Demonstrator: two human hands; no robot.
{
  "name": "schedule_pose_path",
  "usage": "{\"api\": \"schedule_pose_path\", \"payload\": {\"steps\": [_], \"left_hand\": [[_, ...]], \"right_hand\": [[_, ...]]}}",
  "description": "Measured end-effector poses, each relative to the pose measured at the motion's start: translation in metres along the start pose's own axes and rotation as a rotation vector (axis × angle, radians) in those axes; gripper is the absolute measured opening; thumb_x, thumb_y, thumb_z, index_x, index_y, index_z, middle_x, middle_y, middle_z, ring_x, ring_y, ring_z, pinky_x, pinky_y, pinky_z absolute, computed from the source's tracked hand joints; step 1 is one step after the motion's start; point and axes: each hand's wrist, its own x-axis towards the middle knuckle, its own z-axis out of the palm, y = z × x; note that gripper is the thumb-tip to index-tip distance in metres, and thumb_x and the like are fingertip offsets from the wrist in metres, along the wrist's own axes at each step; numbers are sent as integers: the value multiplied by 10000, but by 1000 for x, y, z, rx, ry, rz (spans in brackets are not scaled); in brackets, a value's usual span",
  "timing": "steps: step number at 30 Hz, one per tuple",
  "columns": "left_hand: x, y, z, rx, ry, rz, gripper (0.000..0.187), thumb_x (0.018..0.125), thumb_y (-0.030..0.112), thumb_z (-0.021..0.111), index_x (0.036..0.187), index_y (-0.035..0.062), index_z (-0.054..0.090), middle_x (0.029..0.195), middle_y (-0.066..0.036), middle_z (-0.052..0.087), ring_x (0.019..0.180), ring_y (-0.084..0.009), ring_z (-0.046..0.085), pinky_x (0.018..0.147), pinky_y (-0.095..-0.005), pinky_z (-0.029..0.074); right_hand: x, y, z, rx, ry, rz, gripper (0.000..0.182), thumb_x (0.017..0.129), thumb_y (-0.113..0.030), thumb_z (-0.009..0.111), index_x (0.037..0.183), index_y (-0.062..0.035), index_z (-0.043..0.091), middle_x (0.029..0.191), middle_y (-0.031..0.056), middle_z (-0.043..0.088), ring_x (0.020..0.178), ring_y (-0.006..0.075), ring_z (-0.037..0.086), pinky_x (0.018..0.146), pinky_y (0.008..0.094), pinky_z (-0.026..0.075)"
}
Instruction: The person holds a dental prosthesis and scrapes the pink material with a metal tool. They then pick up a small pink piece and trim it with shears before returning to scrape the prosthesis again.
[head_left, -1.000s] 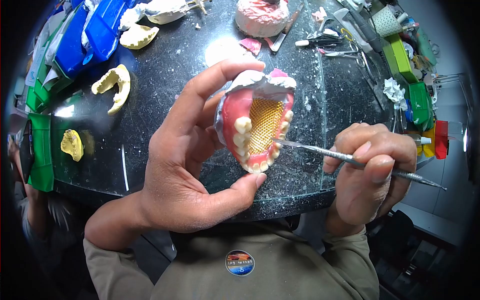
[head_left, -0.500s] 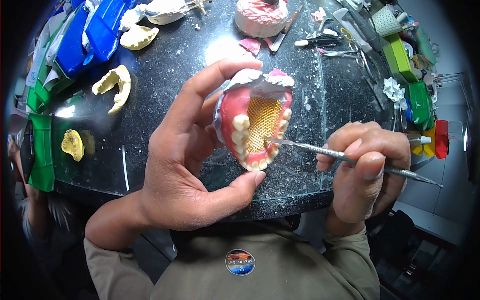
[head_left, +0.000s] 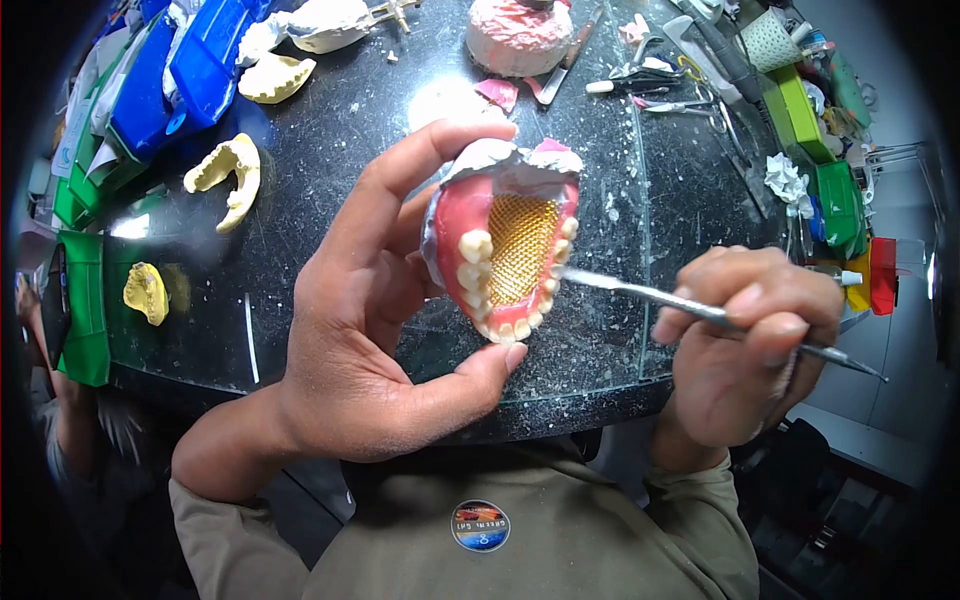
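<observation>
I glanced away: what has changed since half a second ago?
The right hand drew the metal tool rightward, its tip leaving the gold mesh for the right-side teeth. The left hand and dental model shifted slightly left. Both grips and the U-shaped yellow cast stayed as they were.

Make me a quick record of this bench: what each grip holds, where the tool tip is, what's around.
Left grip: holds the model, thumb at its front teeth
Model: pink base, tooth rows, gold mesh between them
Right grip: holds the tool
Tool tip: at the right tooth row; contact unclear
Left on bench: three yellow casts
Far side: pink-topped block, knife
Far right: scissors
</observation>
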Motion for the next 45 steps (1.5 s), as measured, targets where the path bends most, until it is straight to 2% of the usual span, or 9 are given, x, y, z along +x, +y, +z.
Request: {"api": "schedule_pose_path", "payload": {"steps": [3,4,7,10,13,18,23,26,45], "left_hand": [[0,1,-2,1,-14,16,892,614,-25,661,1343,-66,148,1260,-176,400,1140,-230,476,961,-326,392],[-1,2,-1,0,10,12,894,616,-8,672,1344,-60,155,1263,-171,397,1141,-234,476,958,-332,396],[-1,4,0,20,81,-13,898,625,40,695,1350,-35,170,1246,-167,420,1125,-255,491,948,-353,410],[-3,6,5,113,135,-60,899,642,86,699,1363,1,170,1177,-184,501,1070,-296,540,936,-379,426],[-3,5,8,179,162,-44,900,660,147,706,1370,12,169,1188,-187,497,1069,-303,542,949,-396,418],[-3,1,15,225,191,-38,907,672,205,700,1378,15,164,1195,-188,491,1050,-313,553,940,-397,428],[-2,7,14,201,160,-116,906,645,122,729,1358,-5,184,1258,-164,408,1077,-298,532,942,-393,432],[0,5,18,266,195,-65,900,667,224,695,1379,29,180,1184,-192,497,1038,-320,562,881,-360,474],[-3,1,12,277,200,-5,882,670,214,693,1379,39,199,1210,-188,484,1035,-338,565,886,-365,476]], "right_hand": [[-2,3,-16,35,70,-103,285,965,-278,334,974,-16,446,785,178,530,564,154,494,488,219,412],[-6,2,-23,-83,207,-65,331,924,-351,437,961,-22,418,765,210,561,499,168,513,452,230,441],[-26,13,-59,-81,406,-65,233,932,-219,437,991,7,448,821,203,577,577,155,517,508,235,427],[-63,23,-101,-201,637,113,159,918,-138,462,944,14,496,865,165,593,602,123,517,541,225,412],[-105,29,-127,-287,740,255,152,910,-128,474,948,18,499,849,147,597,609,106,523,544,206,398],[-130,32,-128,-313,752,342,140,902,-109,476,933,22,511,826,128,606,607,92,532,553,198,394],[-121,36,-124,-346,701,348,125,884,-105,511,903,17,529,815,124,614,605,76,527,553,178,374],[-121,37,-123,-376,692,347,117,876,-99,528,888,16,539,811,120,616,602,71,524,546,176,375],[-120,35,-120,-401,669,349,127,880,-108,527,879,18,547,814,111,619,596,59,513,556,169,378]]}}
